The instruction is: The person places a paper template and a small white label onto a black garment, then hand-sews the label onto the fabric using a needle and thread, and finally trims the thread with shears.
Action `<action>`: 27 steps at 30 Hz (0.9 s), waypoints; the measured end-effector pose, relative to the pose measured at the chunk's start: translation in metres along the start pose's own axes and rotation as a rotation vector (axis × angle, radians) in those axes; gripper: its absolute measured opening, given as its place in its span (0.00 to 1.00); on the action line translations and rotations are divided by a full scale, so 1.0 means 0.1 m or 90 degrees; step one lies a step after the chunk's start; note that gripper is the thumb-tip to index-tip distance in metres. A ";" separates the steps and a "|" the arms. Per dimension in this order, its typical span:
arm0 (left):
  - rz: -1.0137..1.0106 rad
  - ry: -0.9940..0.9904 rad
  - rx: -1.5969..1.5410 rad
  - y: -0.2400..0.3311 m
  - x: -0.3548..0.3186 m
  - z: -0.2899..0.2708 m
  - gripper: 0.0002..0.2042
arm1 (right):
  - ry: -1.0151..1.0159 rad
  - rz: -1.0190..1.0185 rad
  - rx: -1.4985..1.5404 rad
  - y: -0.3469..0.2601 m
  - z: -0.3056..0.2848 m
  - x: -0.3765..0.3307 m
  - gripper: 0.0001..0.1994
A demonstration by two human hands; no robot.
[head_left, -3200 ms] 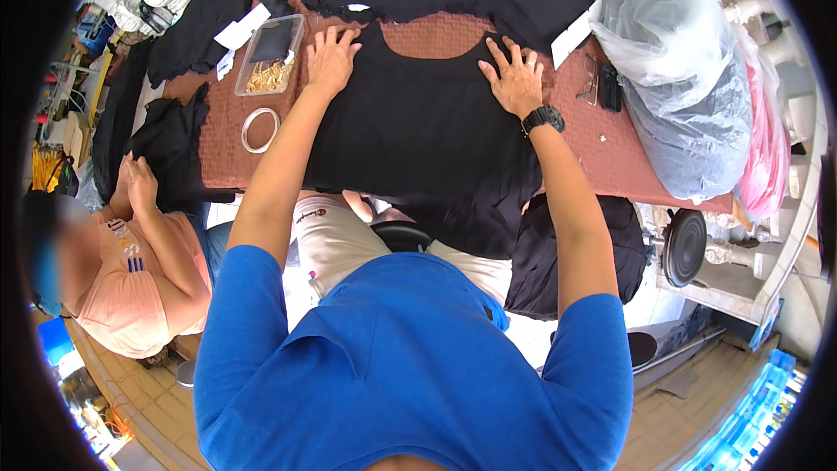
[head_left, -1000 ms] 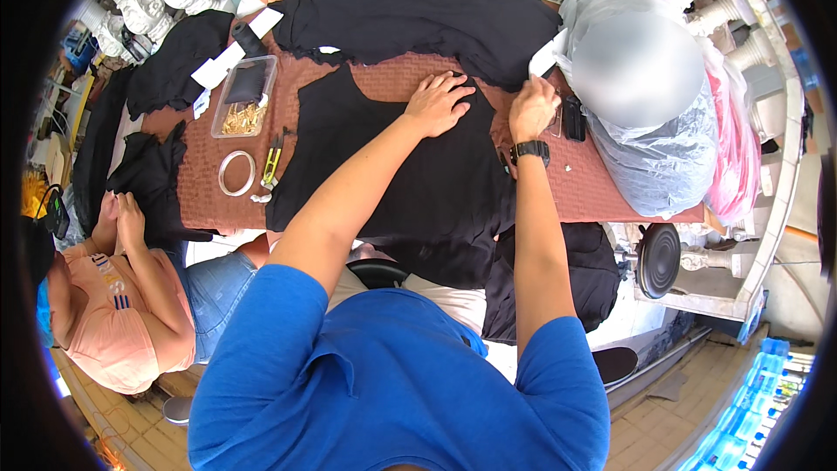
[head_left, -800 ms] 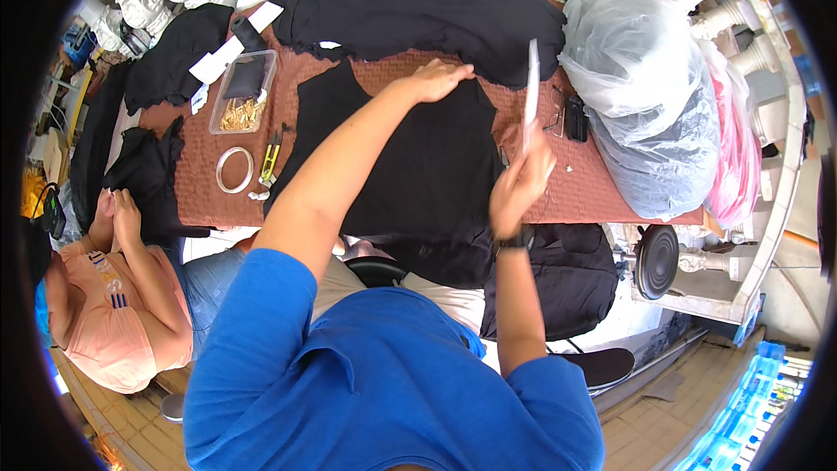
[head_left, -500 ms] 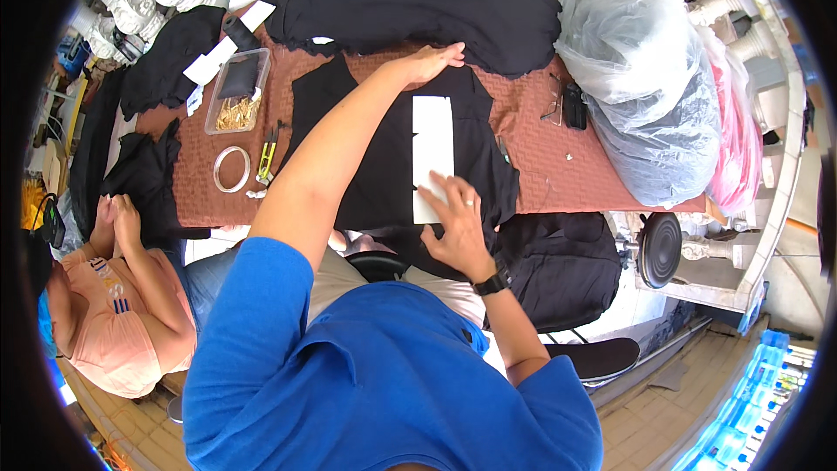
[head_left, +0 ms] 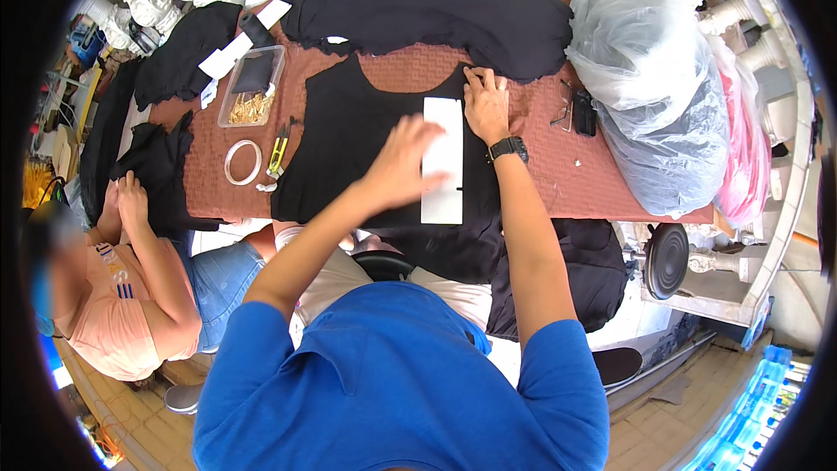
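A black garment piece (head_left: 349, 139) with a scooped neckline lies spread before me, its lower part hanging past the table's near edge. On its right half rests a long white card template (head_left: 449, 144), upright along my line of sight, with small dark notches at its edge. My left hand (head_left: 397, 161), slightly blurred, hovers over the card's left edge with fingers and thumb apart, holding nothing. At the garment's upper right shoulder my right hand (head_left: 488, 109) lies with its fingers stretched over the cloth, beside the card; a black watch is on that wrist.
On the brown tablecloth (head_left: 214, 174) lie a clear box (head_left: 253, 109) with gold-coloured pieces, a roll of clear tape (head_left: 242, 162), a yellow cutter (head_left: 279, 150) and eyeglasses (head_left: 564, 109). Black cloth (head_left: 427, 13) lies behind; plastic-wrapped bundles (head_left: 649, 96) stand right. A seated person (head_left: 144, 296) is at left.
My left hand has come back from the far shoulder to the card. My right hand has left the card's lower end for the shoulder. The garment's neckline now shows fully.
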State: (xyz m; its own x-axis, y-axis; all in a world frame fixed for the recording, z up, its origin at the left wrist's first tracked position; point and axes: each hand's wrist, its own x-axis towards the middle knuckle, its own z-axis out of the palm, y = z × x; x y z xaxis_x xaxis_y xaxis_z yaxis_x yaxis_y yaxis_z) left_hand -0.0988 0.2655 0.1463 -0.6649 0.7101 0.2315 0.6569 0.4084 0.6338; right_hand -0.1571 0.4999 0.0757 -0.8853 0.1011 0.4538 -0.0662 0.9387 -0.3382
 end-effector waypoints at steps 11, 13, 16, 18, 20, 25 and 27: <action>0.051 0.033 0.036 0.10 -0.82 0.33 0.24 | -0.012 0.004 -0.027 0.05 0.10 0.08 0.20; 0.084 0.053 0.061 0.15 -0.77 0.30 0.21 | -0.012 0.005 -0.027 0.07 0.10 0.08 0.20; 0.091 0.107 0.016 -0.01 -0.69 0.38 0.17 | -0.015 0.013 -0.017 0.08 0.11 0.09 0.20; 0.090 0.140 0.015 -0.12 -0.58 0.37 0.16 | -0.016 0.019 -0.004 0.08 0.11 0.09 0.20; 0.076 0.139 0.009 -0.21 -0.50 0.35 0.16 | -0.013 0.025 0.011 0.09 0.11 0.09 0.20; 0.083 0.146 0.066 -0.26 -0.39 0.40 0.17 | -0.025 0.031 -0.003 0.06 0.08 0.08 0.22; 0.089 0.139 0.092 -0.22 -0.39 0.41 0.17 | -0.009 0.031 0.017 0.05 0.08 0.08 0.20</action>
State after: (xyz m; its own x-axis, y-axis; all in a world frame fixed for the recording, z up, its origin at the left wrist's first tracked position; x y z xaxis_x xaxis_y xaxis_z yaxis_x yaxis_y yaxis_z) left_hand -0.0729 0.2518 0.0931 -0.6151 0.6311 0.4726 0.7808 0.4044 0.4763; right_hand -0.1680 0.5026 0.0710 -0.8940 0.1421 0.4250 -0.0344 0.9238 -0.3812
